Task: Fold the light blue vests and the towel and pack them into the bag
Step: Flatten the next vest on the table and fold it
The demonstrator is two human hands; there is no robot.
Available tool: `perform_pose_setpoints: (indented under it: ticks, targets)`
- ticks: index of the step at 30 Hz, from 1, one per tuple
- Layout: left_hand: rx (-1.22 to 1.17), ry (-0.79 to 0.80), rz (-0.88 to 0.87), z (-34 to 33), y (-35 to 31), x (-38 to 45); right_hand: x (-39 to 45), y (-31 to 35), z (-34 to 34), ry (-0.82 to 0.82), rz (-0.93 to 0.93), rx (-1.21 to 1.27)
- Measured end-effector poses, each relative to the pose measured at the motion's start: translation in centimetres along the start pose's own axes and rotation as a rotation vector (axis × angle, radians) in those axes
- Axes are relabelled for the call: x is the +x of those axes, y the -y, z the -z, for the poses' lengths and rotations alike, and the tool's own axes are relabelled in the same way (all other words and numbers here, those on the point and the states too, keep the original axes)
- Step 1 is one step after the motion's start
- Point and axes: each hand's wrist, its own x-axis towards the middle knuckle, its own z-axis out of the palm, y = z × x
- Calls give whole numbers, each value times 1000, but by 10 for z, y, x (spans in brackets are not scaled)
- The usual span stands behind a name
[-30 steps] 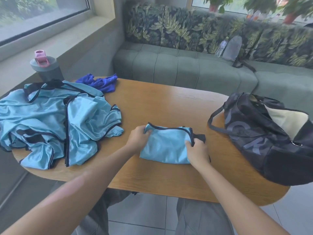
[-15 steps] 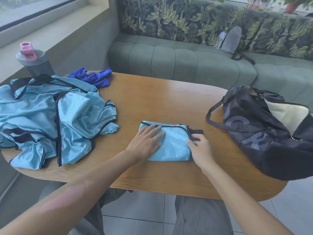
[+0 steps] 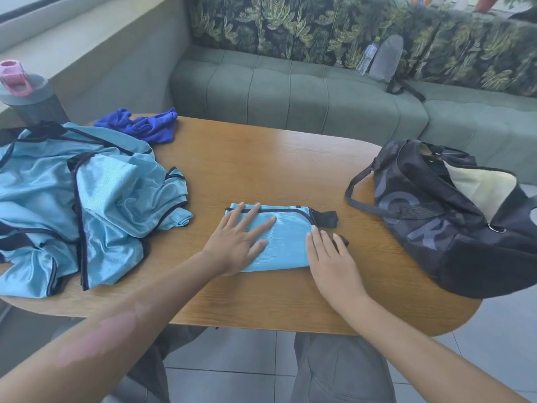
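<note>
Both flat, straight-fingered hands, left hand (image 3: 238,242) and right hand (image 3: 329,257), should press the folded vest (image 3: 286,242) evenly, smoothing creases before bagging.

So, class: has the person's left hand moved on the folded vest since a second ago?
Yes. The left hand has gone from gripping the left edge of the folded vest to lying flat on top, further toward the bag.

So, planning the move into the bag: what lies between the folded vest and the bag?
In the head view, only bare table separates the folded vest from the bag, apart from the bag's strap lying there.
</note>
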Motion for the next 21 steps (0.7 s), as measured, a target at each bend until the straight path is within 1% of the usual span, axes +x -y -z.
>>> perform_pose_setpoints:
  ticks: [6, 10, 14, 21]
  targets:
    - [3, -5, 51, 2, 3, 0, 0, -13, -5, 49, -49, 24]
    - [18, 19, 65, 3, 6, -4, 8, -24, -2, 67, -41, -35]
    - [57, 31, 91, 7, 5, -7, 22, -34, 0, 139, -57, -128]
    - [136, 52, 152, 13, -3, -12, 51, -40, 10, 274, -184, -244]
